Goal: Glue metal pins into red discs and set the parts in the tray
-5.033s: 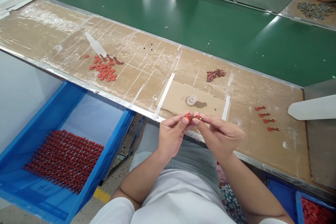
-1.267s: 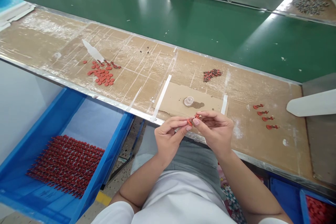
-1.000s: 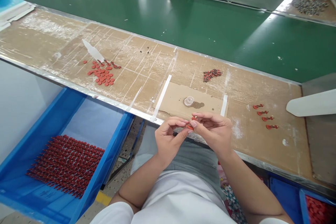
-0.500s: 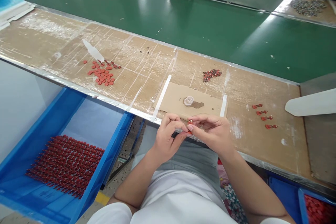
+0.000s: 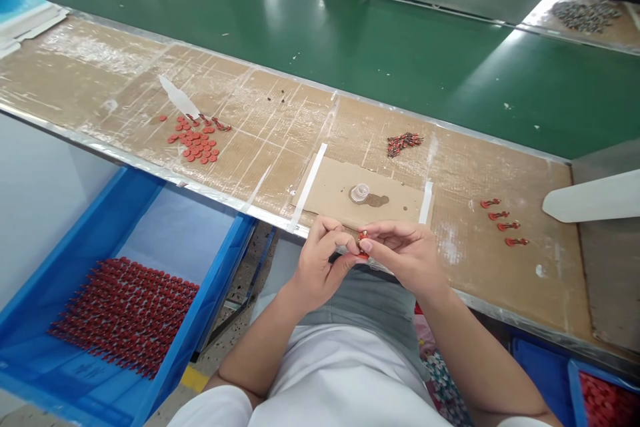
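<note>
Between both hands, at the table's front edge, is a small red figurine with a round red base. The thumb and fingers of my left hand pinch it low, at the base. My right hand grips its upper part between thumb and forefinger. Fingers cover much of the piece. Just beyond lies a cardboard sheet taped to the table, bearing a small clear cup beside a dark wet stain. A pile of red and black figures lies behind the sheet.
Several based figurines lie in a column at right, near a white blade-shaped panel. Loose red discs are scattered at left. Below them, a blue bin holds rows of figurines. A green belt runs behind the table.
The figurine has shifted slightly in my fingers, showing more of its red base. Specks on the green belt have slid left. Both hands stay almost in place.
</note>
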Available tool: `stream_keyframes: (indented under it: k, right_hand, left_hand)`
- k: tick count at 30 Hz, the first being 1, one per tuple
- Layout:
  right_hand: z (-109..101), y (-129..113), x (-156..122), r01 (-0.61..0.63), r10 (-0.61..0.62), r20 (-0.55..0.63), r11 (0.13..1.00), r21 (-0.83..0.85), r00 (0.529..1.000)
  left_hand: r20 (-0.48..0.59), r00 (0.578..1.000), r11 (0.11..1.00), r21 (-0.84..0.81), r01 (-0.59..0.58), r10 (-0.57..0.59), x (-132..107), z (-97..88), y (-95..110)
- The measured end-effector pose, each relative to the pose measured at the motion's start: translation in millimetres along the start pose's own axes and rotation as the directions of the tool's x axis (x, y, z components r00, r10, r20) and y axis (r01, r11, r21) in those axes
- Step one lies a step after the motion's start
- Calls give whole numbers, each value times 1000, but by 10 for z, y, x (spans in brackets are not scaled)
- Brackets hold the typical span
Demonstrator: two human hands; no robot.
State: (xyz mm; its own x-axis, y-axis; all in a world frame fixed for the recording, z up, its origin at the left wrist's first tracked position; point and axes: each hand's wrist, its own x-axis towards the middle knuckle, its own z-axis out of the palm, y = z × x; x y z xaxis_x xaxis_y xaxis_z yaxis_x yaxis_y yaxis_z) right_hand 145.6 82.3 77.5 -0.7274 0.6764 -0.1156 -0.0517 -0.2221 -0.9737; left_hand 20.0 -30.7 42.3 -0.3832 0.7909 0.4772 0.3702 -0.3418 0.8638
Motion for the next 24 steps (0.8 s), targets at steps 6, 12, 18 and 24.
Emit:
stream_keyframes:
  k: [6, 12, 18, 24]
  right_hand:
    - [-72, 36, 15, -75, 70, 56, 993, 94, 996]
    - [-74, 53, 15, -77, 69, 66, 988, 133, 995]
    - [-60, 69, 13, -99, 83, 94, 977, 190, 992]
    - [-48, 83, 16, -119, 107, 75, 975, 189, 991]
  left_hand:
    - [28, 999, 999, -24, -42, 43, -6, 9, -24]
    - [58, 994, 996, 22, -92, 91, 11, -8, 25]
    - [67, 992, 993, 42, -113, 110, 14, -5, 31]
    - [72, 992, 992, 60, -112, 107, 15, 0, 29]
